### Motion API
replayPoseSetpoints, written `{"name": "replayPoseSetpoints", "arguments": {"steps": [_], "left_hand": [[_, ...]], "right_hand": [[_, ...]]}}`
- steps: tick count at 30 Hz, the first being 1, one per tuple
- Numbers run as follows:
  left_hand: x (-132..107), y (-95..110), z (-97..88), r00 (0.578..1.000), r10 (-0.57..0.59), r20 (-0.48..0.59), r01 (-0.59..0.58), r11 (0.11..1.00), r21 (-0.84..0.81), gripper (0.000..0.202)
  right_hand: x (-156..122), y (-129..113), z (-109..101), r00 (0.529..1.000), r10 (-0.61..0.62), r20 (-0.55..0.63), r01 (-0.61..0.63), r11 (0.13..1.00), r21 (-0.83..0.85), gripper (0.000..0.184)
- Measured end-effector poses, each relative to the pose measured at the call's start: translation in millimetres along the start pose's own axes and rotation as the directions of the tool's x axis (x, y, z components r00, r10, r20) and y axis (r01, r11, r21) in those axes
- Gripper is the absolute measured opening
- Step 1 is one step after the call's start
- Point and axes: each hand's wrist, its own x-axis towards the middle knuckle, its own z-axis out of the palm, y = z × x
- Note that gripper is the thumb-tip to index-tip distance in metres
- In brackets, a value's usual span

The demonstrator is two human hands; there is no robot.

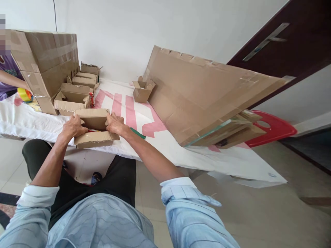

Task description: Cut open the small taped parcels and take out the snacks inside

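An unlidded cardboard box [96, 138] with its long flaps folded outward lies at the front edge of the table. My left hand [73, 127] grips the box's left end, thumb toward the opening. On the opposite end, my right hand [116, 123] holds the side near a short flap. A little red and yellow shows inside, too small to name. Just behind stands another open cardboard box [73, 96], with a red packet [91, 99] at its right side. A green flat object [138, 133] lies right of my right forearm.
Large taped cartons [43, 65] are stacked at the left, with several open boxes behind. A small open box [142, 91] stands near a big leaning cardboard sheet [196, 96]. A red chair [274, 129] is at the right. Another person's arm [14, 81] is near yellow tape [24, 94].
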Motion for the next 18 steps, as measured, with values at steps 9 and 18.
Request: {"name": "replayPoseSetpoints", "arguments": {"steps": [9,18], "left_hand": [[0.6,-6.1,-8.9,0.999,0.053,-0.008,-0.054,0.983,-0.173,0.057],[-9.9,5.3,-17.7,0.998,0.058,0.039,-0.045,0.960,-0.276,0.067]], "right_hand": [[5.3,-6.3,6.1,0.998,0.057,-0.039,-0.058,0.998,-0.039,0.091],[20.4,21.1,15.7,0.996,0.037,-0.081,-0.036,0.999,0.022,0.057]]}}
